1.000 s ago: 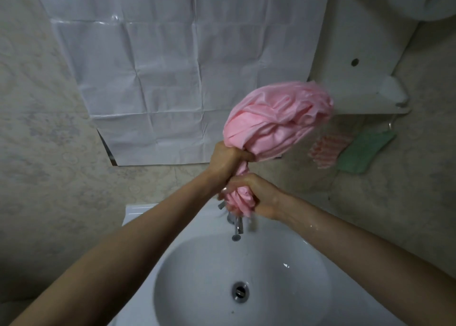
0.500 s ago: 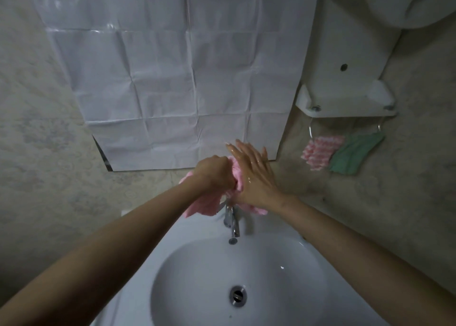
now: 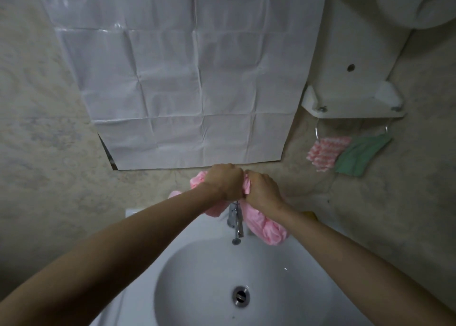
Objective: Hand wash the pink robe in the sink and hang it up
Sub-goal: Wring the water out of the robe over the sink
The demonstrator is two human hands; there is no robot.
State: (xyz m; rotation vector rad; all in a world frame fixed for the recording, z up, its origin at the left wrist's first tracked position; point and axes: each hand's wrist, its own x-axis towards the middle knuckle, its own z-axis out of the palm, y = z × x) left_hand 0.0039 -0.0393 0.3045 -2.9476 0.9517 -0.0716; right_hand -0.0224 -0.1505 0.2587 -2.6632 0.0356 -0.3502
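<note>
The pink robe (image 3: 267,225) is bunched into a thick roll above the back of the white sink (image 3: 197,271). My left hand (image 3: 224,181) and my right hand (image 3: 261,187) grip it side by side, fists nearly touching, just over the chrome tap (image 3: 236,220). One end of the robe bulges out to the left of my left wrist, the other end hangs below my right wrist beside the tap. The middle of the roll is hidden inside my fists.
The basin has a metal drain (image 3: 240,296) at its centre. Creased white sheeting (image 3: 187,78) covers the wall behind. A white wall unit (image 3: 355,98) at the right has a rail below it carrying a pink-striped cloth (image 3: 324,153) and a green cloth (image 3: 360,155).
A second ago the robe was held up high in a big bundle. It has come down behind the tap, and my right hand went from flat against it to gripping it.
</note>
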